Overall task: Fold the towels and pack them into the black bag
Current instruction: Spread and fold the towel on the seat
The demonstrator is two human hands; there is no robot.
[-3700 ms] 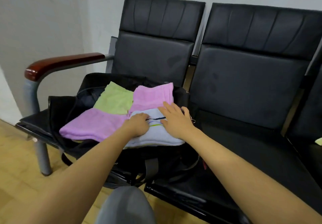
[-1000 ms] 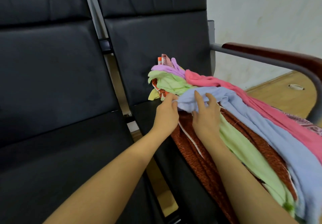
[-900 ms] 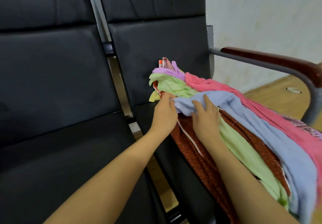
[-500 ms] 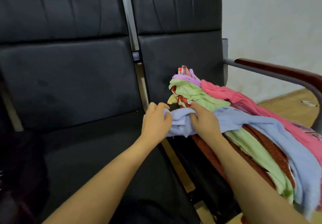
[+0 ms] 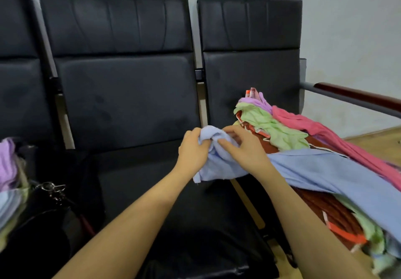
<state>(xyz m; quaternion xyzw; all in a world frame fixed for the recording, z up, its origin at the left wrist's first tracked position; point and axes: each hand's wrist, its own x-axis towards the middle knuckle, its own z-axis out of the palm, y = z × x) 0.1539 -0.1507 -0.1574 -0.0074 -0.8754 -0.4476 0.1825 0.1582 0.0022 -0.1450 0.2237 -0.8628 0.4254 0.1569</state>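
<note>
A light blue towel (image 5: 321, 170) trails from the pile on the right seat toward the middle seat. My left hand (image 5: 192, 150) grips its bunched end, and my right hand (image 5: 243, 146) pinches the same end just beside it. The pile of unfolded towels (image 5: 280, 131) holds green, pink, purple and rust-red cloth. The black bag (image 5: 43, 209) sits on the left seat at the frame's edge, with folded purple, blue and green towels (image 5: 8, 170) on it.
Three black padded seats form a row; the middle seat (image 5: 152, 181) lies under my forearms. A wooden-topped armrest (image 5: 358, 96) borders the right seat. A metal key ring (image 5: 52, 188) hangs on the bag. Wooden floor shows at the far right.
Both hands have pulled the blue towel's end off the pile and leftward over the middle seat. The view has swung left, bringing the bag back into sight.
</note>
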